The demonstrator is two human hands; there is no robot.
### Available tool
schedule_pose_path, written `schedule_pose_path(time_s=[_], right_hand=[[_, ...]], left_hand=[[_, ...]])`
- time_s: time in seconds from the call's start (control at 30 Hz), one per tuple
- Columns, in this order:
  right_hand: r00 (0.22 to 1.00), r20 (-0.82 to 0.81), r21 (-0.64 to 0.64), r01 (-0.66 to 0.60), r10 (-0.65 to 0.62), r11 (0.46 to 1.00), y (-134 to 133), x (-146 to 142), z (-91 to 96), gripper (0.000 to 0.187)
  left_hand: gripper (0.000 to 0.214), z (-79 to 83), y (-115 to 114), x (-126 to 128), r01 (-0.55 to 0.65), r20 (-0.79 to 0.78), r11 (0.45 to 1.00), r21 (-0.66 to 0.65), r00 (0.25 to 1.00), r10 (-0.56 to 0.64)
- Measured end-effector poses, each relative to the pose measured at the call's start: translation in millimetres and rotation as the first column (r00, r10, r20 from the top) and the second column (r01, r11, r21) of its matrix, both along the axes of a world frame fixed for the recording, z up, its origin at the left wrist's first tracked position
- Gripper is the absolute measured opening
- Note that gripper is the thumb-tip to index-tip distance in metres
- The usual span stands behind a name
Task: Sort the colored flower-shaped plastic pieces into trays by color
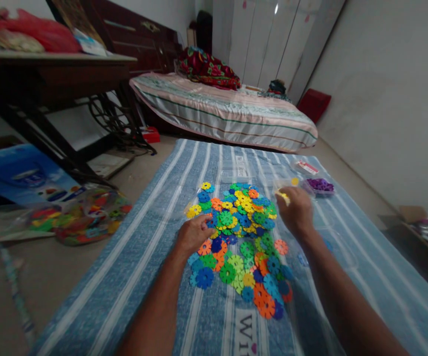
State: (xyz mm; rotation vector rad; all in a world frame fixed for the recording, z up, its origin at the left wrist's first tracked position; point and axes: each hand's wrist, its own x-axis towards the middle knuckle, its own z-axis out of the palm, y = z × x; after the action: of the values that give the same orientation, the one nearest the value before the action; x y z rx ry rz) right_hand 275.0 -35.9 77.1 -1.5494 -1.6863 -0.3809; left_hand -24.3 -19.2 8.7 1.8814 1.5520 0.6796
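Disc pile [241,217] between hands, long axis running away from them. Left hand [195,235] nearer, half-curled over its left edge, hold can't tell. Right hand [297,210] just off right edge, pinched on yellow disc [283,197].

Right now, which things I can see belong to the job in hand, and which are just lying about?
Likely in the job:
- colourful notched discs
- yellow pieces in the right hand
- boxed purple pieces

Apparently just lying about:
- red bag
- floral bedding
- red box
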Motion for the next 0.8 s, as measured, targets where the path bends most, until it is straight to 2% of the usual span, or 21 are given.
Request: schedule_pose_path(time_s=[0.07, 0.13, 0.23, 0.33, 0.43, 0.8], right_hand=[[0.985, 0.022, -0.092, -0.168, 0.171, 0.982, -11, -23, -15.0, 0.014], [0.944, 0.036, -0.196, -0.315, 0.328, 0.928, -23, -54, -34.4, 0.015], [0.887, 0.066, -0.302, -0.419, 0.457, 0.856, -37, -98, -57.0, 0.012], [0.88, 0.124, -0.379, -0.385, 0.459, 0.841, -39, -127, -64.6, 0.014], [0.887, 0.168, -0.449, -0.321, 0.431, 0.834, -36, -141, -63.5, 0.02], [0.916, 0.184, -0.475, -0.235, 0.357, 0.848, -29, -152, -64.9, 0.018]], left_hand=[[0.038, -1.9, 0, 0, -0.012, 0.009, 1.0, 0.011, 1.0, 0.012], [0.038, -3.8, 0, 0, -0.022, 0.03, 1.0, 0.014, 0.999, 0.021], [0.038, -4.3, -1, 0, -0.02, 0.07, 1.0, 0.001, 0.997, 0.02], [0.036, -1.9, -1, -1, -0.011, 0.086, 1.0, -0.011, 0.996, 0.012], [0.031, 0.2, -1, 0, -0.017, 0.077, 1.0, -0.007, 0.997, 0.017], [0.029, -2.5, 0, 1, -0.034, 0.047, 0.999, 0.011, 0.998, 0.033]])
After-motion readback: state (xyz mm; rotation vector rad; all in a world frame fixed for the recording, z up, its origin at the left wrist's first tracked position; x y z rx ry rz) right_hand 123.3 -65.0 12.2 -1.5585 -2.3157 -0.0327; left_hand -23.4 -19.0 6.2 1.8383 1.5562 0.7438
